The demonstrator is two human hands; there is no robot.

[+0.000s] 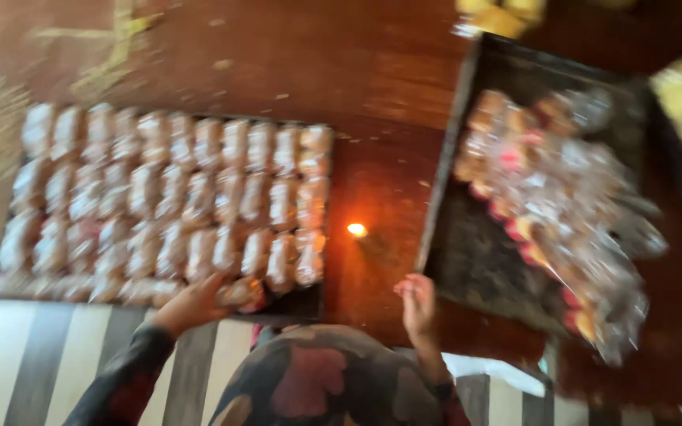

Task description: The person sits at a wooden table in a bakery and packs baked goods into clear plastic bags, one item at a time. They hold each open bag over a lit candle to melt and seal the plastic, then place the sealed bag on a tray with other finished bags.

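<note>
Left hand is closing on a wrapped pastry at the tray edge, likely light, crinkly, squashable, best pinched by its ends; right hand is hovering open.

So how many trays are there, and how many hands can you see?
Dark trays: 2, a left tray with rows of wrapped pastries and a right tray with a loose pile of clear bags
Hands: 2, the left hand and the right hand
Total: 4
</note>
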